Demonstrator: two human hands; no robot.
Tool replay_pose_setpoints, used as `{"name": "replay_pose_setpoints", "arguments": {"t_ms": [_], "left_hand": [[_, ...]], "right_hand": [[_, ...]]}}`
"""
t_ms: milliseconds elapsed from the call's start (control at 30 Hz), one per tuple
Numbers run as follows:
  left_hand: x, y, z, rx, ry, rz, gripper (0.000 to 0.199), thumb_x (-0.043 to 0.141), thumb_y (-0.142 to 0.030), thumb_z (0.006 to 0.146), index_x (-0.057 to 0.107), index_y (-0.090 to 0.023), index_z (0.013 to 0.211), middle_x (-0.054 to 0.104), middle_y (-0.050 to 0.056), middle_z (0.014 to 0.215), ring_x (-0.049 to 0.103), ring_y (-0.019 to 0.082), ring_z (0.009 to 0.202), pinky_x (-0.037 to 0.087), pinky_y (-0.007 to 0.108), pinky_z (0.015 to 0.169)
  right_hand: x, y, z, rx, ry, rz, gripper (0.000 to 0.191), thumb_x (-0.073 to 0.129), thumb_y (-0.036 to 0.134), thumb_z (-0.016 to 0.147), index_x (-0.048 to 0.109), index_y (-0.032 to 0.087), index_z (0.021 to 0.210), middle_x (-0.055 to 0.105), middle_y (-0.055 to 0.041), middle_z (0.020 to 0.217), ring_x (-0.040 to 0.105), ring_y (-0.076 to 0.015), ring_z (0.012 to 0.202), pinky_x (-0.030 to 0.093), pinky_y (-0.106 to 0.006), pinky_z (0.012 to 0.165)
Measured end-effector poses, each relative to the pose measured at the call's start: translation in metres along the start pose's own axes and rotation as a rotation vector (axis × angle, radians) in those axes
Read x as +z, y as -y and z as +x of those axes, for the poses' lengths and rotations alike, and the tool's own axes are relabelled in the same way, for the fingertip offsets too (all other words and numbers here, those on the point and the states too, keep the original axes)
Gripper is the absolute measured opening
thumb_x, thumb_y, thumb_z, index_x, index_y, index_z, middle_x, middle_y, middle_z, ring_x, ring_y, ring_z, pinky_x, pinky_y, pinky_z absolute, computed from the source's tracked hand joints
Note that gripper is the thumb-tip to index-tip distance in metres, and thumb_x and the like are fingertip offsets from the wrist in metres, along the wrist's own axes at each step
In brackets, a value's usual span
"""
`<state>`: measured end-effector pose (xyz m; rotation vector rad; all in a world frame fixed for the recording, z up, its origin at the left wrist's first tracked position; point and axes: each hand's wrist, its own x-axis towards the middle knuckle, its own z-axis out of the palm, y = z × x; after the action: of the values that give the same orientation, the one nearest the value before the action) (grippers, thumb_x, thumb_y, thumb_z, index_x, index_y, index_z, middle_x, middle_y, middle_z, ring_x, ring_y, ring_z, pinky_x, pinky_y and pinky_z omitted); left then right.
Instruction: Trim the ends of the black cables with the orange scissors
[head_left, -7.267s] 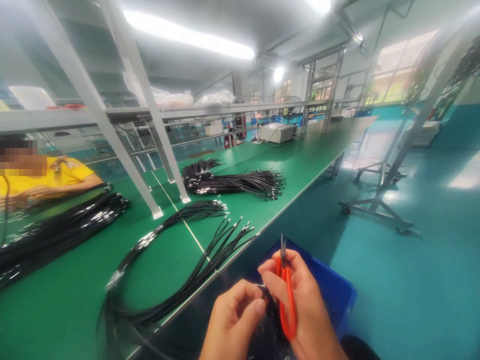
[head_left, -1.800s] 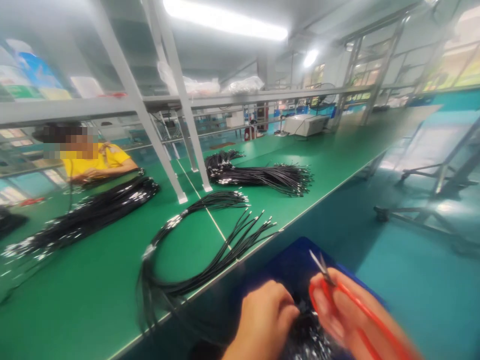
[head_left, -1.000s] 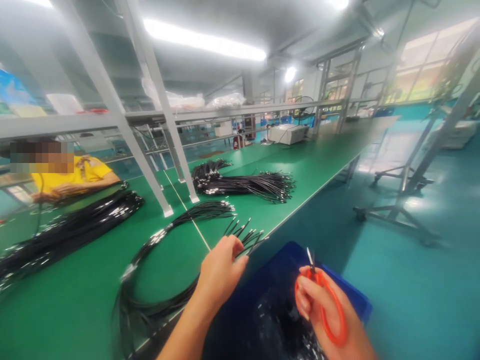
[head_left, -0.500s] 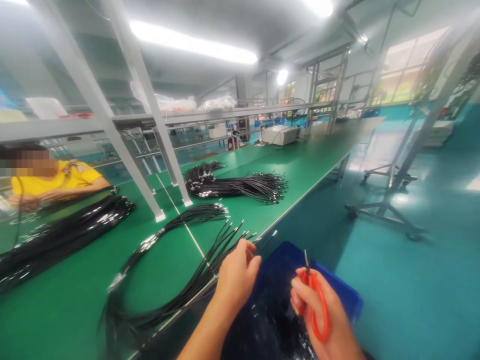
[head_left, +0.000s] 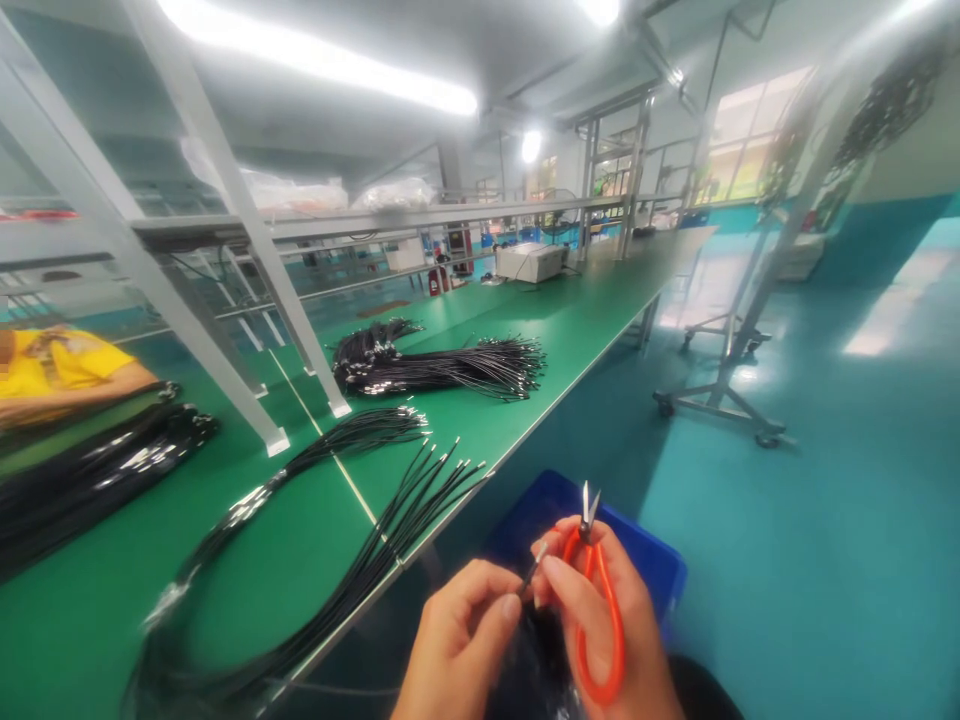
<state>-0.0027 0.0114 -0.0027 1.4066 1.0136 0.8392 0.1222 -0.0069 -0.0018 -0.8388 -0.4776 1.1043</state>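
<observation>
My left hand [head_left: 465,630] pinches a black cable [head_left: 531,578] near its pale tip, just off the table edge. Close beside it on the right, my right hand [head_left: 607,610] is wrapped round orange-handled scissors [head_left: 600,640], whose blades point up and stand slightly apart. The fingertips of my right hand are at the cable's tip. On the green table [head_left: 247,560], a curved bundle of black cables [head_left: 345,590] lies with its pale-tipped ends fanned out to the left of my hands.
A blue bin [head_left: 645,560] is below my hands. More black cable bundles [head_left: 450,368] lie farther back. Metal shelf posts [head_left: 247,210] rise from the table. At the left sits a person in a yellow top [head_left: 67,362]. A wheeled metal stand [head_left: 724,395] is on the right.
My left hand has moved down and right, away from the fanned ends, with a cable in its pinch. Both hands are now together, and the scissor blades have parted. The view has shifted right.
</observation>
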Motion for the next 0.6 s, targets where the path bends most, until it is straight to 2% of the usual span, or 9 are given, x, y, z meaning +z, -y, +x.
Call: {"name": "replay_pose_setpoints", "arguments": {"t_ms": [133,233,300,400,467,533,600], "left_hand": [[0.002,0.003,-0.004,0.039,-0.012,0.105,0.022,0.055,-0.034,0.083,0.067,-0.016,0.078,0.05,-0.002,0.061,0.037,0.008,0.046,0.031,0.018,0.042],[0.002,0.003,-0.005,0.085,-0.041,0.196,0.02,0.053,-0.03,0.084,0.067,-0.017,0.077,0.056,-0.001,0.064,0.044,0.01,0.049,0.037,0.019,0.046],[0.001,0.002,-0.005,0.135,-0.043,0.282,0.018,0.053,-0.027,0.084,0.067,-0.018,0.076,0.062,0.001,0.068,0.053,0.013,0.057,0.042,0.021,0.055],[-0.001,0.001,-0.007,0.158,-0.018,0.38,0.017,0.054,-0.026,0.083,0.067,-0.019,0.075,0.066,0.003,0.074,0.059,0.018,0.071,0.046,0.024,0.067],[0.0,-0.002,-0.009,0.133,0.0,0.321,0.017,0.052,-0.028,0.084,0.065,-0.018,0.078,0.067,0.004,0.075,0.061,0.019,0.072,0.047,0.025,0.069],[0.005,-0.006,-0.011,0.113,-0.006,0.152,0.02,0.049,-0.032,0.087,0.063,-0.018,0.084,0.065,0.003,0.072,0.061,0.018,0.067,0.049,0.026,0.066],[0.012,-0.011,-0.012,0.126,-0.09,0.023,0.019,0.052,-0.035,0.085,0.061,-0.018,0.087,0.062,0.001,0.07,0.059,0.016,0.061,0.049,0.025,0.059]], "right_hand": [[-0.004,-0.003,0.001,-0.036,0.025,-0.028,0.026,0.076,0.027,0.068,0.058,0.023,0.085,0.064,0.0046,0.067,0.057,-0.0093,0.049,0.046,-0.021,0.05],[-0.001,0.003,-0.001,-0.047,0.016,-0.056,0.024,0.075,0.024,0.068,0.057,0.024,0.083,0.063,0.0056,0.064,0.058,-0.0097,0.048,0.046,-0.021,0.05],[0.001,0.009,-0.003,0.001,0.005,-0.058,0.023,0.075,0.021,0.067,0.057,0.023,0.081,0.063,0.0057,0.063,0.057,-0.0094,0.047,0.046,-0.021,0.05],[0.002,0.01,-0.008,0.147,0.022,0.013,0.021,0.074,0.021,0.066,0.057,0.021,0.079,0.062,0.0041,0.064,0.054,-0.0096,0.047,0.044,-0.021,0.048],[0.0,0.005,-0.011,0.259,0.043,0.094,0.02,0.074,0.024,0.066,0.059,0.02,0.079,0.062,0.002,0.061,0.053,-0.0112,0.049,0.044,-0.022,0.049],[0.0,-0.002,-0.013,0.338,0.054,0.157,0.022,0.075,0.029,0.064,0.061,0.02,0.078,0.061,0.0008,0.057,0.053,-0.0134,0.05,0.043,-0.024,0.048],[0.002,-0.005,-0.016,0.355,0.047,0.182,0.024,0.077,0.031,0.06,0.062,0.02,0.076,0.06,0.0013,0.057,0.052,-0.0142,0.05,0.043,-0.025,0.048]]}}
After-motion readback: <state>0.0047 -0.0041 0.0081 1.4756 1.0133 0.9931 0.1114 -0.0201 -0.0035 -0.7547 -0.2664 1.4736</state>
